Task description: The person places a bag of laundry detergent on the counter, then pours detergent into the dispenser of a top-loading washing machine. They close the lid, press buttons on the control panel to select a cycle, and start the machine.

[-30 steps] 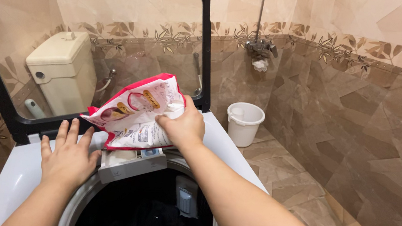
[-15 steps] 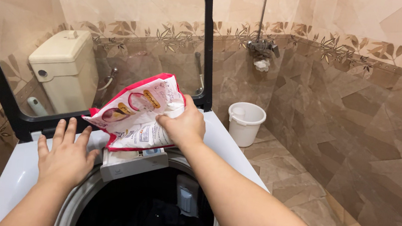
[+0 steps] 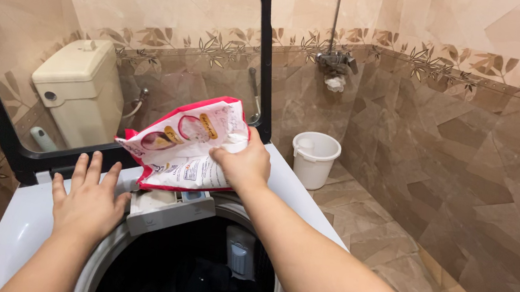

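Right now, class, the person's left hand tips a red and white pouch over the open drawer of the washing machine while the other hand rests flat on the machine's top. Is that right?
Not quite: the hands are swapped. The head view shows the right hand tipping the red and white pouch over the open drawer, while the left hand rests flat on the washing machine top.

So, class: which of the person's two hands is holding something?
The right hand: it grips the red and white pouch, tilted over the drawer. The left hand lies flat, empty.
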